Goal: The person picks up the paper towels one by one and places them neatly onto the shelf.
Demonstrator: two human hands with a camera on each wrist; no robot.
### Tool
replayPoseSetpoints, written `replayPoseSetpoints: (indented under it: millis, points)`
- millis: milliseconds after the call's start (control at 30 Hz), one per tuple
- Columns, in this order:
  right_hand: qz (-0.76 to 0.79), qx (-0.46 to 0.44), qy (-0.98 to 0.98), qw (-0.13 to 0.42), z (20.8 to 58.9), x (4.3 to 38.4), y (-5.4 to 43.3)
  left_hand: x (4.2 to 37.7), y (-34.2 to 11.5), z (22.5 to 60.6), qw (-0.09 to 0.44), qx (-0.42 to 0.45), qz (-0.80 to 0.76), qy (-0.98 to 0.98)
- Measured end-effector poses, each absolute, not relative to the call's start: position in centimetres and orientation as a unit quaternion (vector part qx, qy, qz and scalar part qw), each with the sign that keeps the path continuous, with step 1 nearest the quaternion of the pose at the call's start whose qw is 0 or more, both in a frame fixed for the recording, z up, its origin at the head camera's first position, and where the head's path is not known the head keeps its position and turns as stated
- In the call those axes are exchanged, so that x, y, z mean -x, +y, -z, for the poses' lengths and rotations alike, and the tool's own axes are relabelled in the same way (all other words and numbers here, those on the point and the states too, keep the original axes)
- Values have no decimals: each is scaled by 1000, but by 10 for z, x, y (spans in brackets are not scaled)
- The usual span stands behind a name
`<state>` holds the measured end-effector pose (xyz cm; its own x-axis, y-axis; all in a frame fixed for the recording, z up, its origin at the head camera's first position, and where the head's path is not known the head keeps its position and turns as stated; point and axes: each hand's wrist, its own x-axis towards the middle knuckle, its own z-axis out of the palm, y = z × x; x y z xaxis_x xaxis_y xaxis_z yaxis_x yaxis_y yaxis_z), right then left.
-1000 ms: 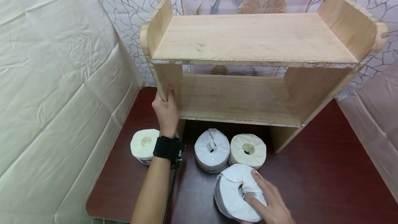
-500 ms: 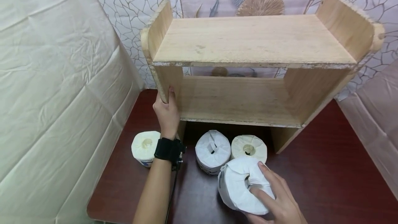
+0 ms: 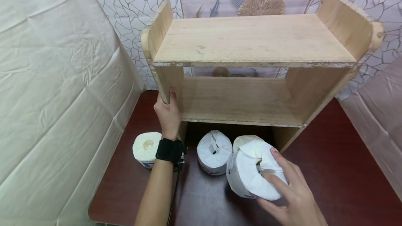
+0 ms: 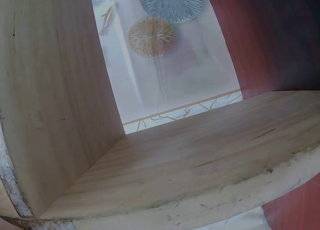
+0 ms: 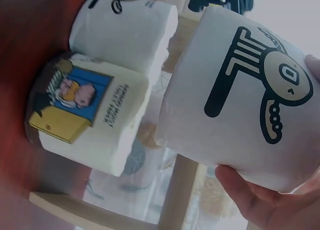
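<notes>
My left hand (image 3: 168,114) grips the left side panel of a wooden shelf (image 3: 251,39), thumb on the panel's inner face. My right hand (image 3: 296,187) holds a white toilet roll (image 3: 240,177), tilted, fingers over its top and around its side. In the right wrist view that toilet roll (image 5: 240,100) shows a black cartoon print. It overlaps a cream toilet roll (image 3: 246,139) standing under the shelf's lower board. Beside that one stands another white toilet roll (image 3: 215,149). The left wrist view shows the shelf's boards (image 4: 200,175); the left hand is hidden there.
One more toilet roll (image 3: 146,147) stands on the dark red table (image 3: 116,187), left of the left forearm. A pale cloth (image 3: 62,97) hangs along the left side, and a patterned backdrop (image 3: 135,16) stands behind the shelf.
My right hand has raised the white toilet roll and carried it forward and right, so it now covers much of the cream roll. The left hand keeps its grip on the shelf.
</notes>
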<state>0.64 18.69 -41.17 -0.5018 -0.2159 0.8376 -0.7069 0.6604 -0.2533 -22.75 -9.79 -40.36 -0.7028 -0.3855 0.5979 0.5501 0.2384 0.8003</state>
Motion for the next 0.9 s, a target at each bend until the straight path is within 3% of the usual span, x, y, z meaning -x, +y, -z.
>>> replayPoseSetpoints:
  millis: [467, 900]
  points:
    - [-280, -253, -840, 391, 394, 0, 198, 227, -96, 402, 359, 31, 629, -689]
    - [-263, -229, -848, 398, 378, 14, 220, 227, -97, 406, 372, 45, 621, -689]
